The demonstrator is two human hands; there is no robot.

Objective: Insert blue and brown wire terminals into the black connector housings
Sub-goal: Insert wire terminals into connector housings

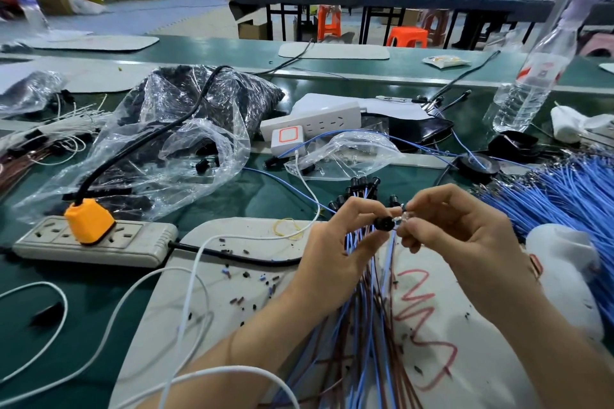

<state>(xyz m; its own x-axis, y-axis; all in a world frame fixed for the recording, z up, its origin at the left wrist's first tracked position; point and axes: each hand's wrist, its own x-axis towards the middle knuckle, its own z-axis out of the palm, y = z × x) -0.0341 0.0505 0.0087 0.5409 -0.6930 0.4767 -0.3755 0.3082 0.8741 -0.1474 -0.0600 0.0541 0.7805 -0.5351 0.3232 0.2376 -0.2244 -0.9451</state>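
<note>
My left hand (335, 242) pinches a small black connector housing (385, 222) between thumb and fingers, above the white mat. My right hand (465, 229) holds a wire terminal (403, 217) by its metal tip right at the housing's opening. Whether the tip is inside is hidden by my fingers. A bundle of blue and brown wires (368, 325) hangs from my left hand down toward me. Several finished black housings (362, 188) fan out just beyond my fingers. A large heap of loose blue wires (564, 196) lies at the right.
A plastic bag of black housings (186, 129) sits at left centre. A grey power strip with an orange plug (89, 236) lies at left, white cables (192, 276) loop over the white mat (232, 276). A water bottle (531, 76) stands at right, a white power strip (319, 124) behind.
</note>
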